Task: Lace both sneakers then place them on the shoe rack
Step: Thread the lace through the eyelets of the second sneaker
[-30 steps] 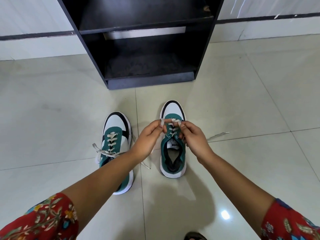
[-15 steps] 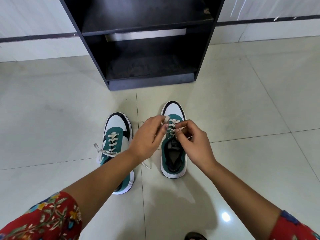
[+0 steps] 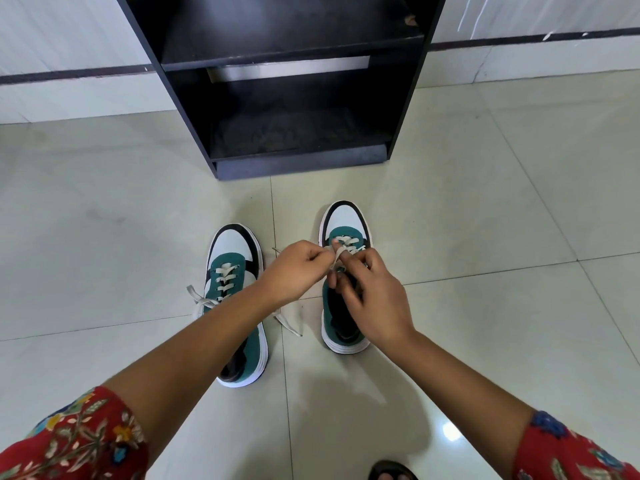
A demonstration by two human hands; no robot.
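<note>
Two green, white and black sneakers stand on the tiled floor, toes toward the rack. The left sneaker (image 3: 235, 271) has its cream laces threaded, with loose ends trailing on both sides. Over the right sneaker (image 3: 346, 220), my left hand (image 3: 294, 271) pinches one end of the cream lace (image 3: 337, 254), and my right hand (image 3: 374, 299) has that lace wrapped over a finger. Both hands hide the right sneaker's tongue and most eyelets. The black shoe rack (image 3: 277, 109) stands just beyond the shoes, its shelves bare.
A white wall with a dark stripe (image 3: 69, 74) runs behind the rack. Pale floor tiles (image 3: 485, 237) spread to both sides. A dark sandal toe (image 3: 391, 472) shows at the bottom edge.
My hands have closed in together above the right sneaker; the lace that was stretched between them is now looped over a finger of my right hand.
</note>
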